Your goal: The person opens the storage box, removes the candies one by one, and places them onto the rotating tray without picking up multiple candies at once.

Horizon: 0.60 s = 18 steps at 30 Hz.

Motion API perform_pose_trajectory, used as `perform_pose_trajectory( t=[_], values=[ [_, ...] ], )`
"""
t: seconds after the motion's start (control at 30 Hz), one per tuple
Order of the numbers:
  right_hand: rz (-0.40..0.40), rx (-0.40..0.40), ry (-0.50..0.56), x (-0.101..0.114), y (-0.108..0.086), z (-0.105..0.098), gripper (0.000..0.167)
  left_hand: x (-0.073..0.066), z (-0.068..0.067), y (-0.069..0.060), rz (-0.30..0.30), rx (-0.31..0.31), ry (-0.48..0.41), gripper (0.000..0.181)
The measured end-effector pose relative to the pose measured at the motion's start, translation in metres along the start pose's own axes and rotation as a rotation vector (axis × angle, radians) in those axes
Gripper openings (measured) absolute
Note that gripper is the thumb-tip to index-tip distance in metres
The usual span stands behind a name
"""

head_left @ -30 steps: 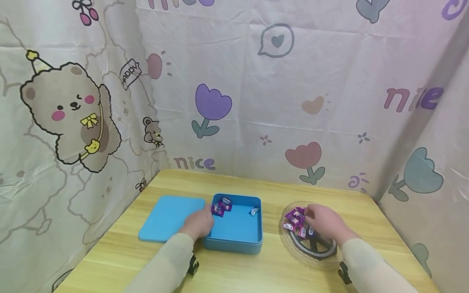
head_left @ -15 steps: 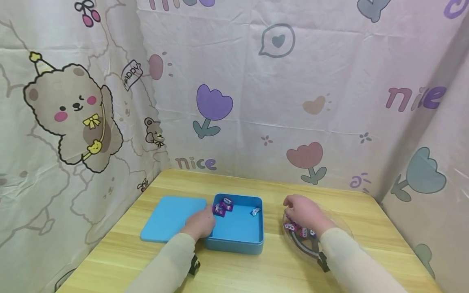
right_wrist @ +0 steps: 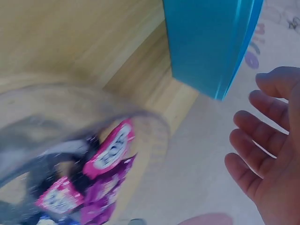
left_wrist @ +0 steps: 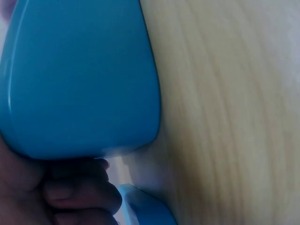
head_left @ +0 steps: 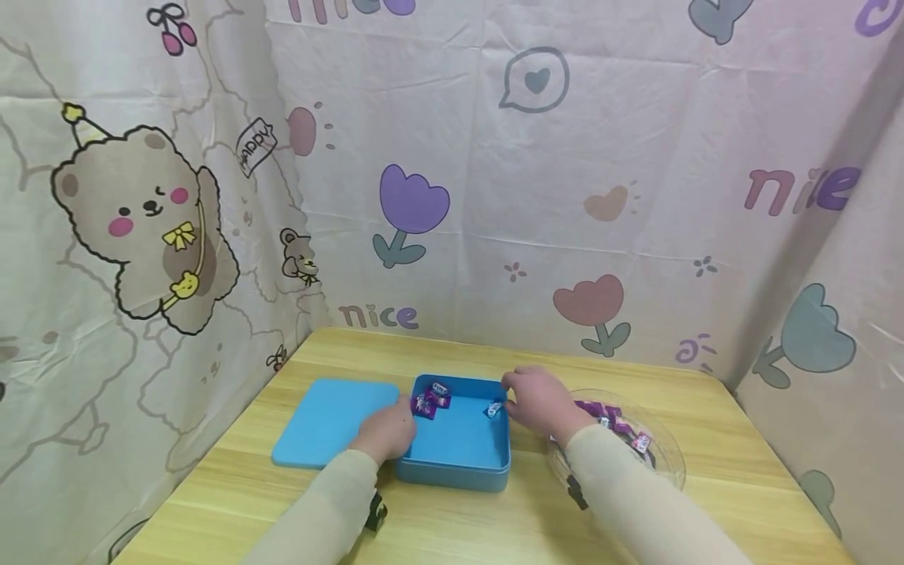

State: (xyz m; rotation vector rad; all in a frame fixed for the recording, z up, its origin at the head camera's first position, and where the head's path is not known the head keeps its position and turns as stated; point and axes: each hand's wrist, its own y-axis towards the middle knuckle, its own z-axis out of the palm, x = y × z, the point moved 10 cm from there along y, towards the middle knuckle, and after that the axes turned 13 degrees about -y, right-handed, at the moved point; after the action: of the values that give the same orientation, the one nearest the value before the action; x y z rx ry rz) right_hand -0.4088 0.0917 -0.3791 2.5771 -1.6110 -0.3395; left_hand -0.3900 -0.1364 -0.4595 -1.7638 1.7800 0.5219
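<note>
In the head view the left hand (head_left: 387, 431) grips the left wall of the blue box (head_left: 453, 475); the left wrist view shows its curled fingers (left_wrist: 82, 194) against the box wall (left_wrist: 84, 84). Purple candies (head_left: 424, 404) lie in the box's back left corner, and a light-wrapped candy (head_left: 493, 408) near its right wall. Over the box's right rim is the right hand (head_left: 542, 402), fingertips close to that candy. In the right wrist view its fingers (right_wrist: 255, 131) are loosely bent and apart, beside the box (right_wrist: 206, 42), with no candy visible between them.
A blue lid (head_left: 335, 424) lies flat left of the box. Right of the box, partly under the right forearm, a clear round dish (head_left: 674, 455) holds several wrapped candies (head_left: 600, 409). A patterned curtain (head_left: 494, 196) stands behind the wooden table (head_left: 233, 502).
The right hand has moved left from the candy dish to the box's right rim, uncovering more candies in the dish. The left hand stays at the box's left side.
</note>
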Motion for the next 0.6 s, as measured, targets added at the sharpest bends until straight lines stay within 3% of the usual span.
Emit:
perform_pose_trajectory(
  t=[0.33,0.6],
  values=[
    [-0.106,0.037,-0.269,0.047,0.022,0.012,0.026,0.001,0.001,0.000,0.002,0.032,-0.028,0.060],
    [-0.071,0.068,-0.360,0.059,0.028,0.026,0.023,0.002,0.001,-0.001,-0.004,0.044,-0.060,0.060]
  ],
)
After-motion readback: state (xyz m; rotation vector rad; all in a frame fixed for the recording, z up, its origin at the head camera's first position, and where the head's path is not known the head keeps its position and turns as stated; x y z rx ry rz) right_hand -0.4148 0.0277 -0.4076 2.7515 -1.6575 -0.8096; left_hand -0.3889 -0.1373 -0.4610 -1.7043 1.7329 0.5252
